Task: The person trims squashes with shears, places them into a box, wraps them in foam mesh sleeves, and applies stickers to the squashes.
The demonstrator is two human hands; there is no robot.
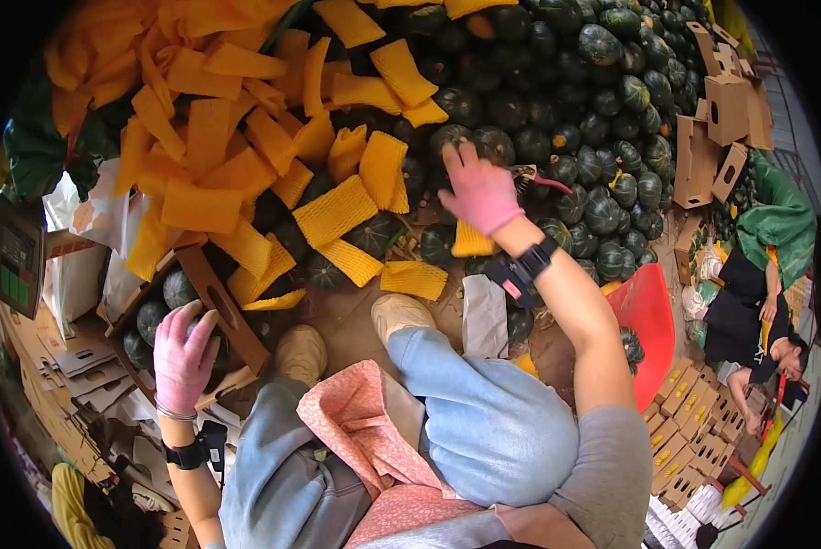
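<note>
My right hand [482, 190], in a pink glove, reaches over the edge of the pile of dark green pumpkins [603, 210]. Its fingers are apart, touching or just above a pumpkin [451, 139]. Beside it lie red-handled clippers [540, 180], and a yellow foam sleeve [472, 240] is just below the palm. My left hand [184, 355], also gloved in pink, rests at a cardboard box [223, 306] with its fingers spread, near the dark pumpkins [180, 289] in the box. Nothing shows held in either hand.
Yellow foam sleeves [214, 206] are heaped at the upper left. A scale display [17, 256] stands at the far left. A red plastic seat or tub [647, 334] is at my right, with stacked cartons [694, 412] beyond. Another person [735, 302] sits at the far right.
</note>
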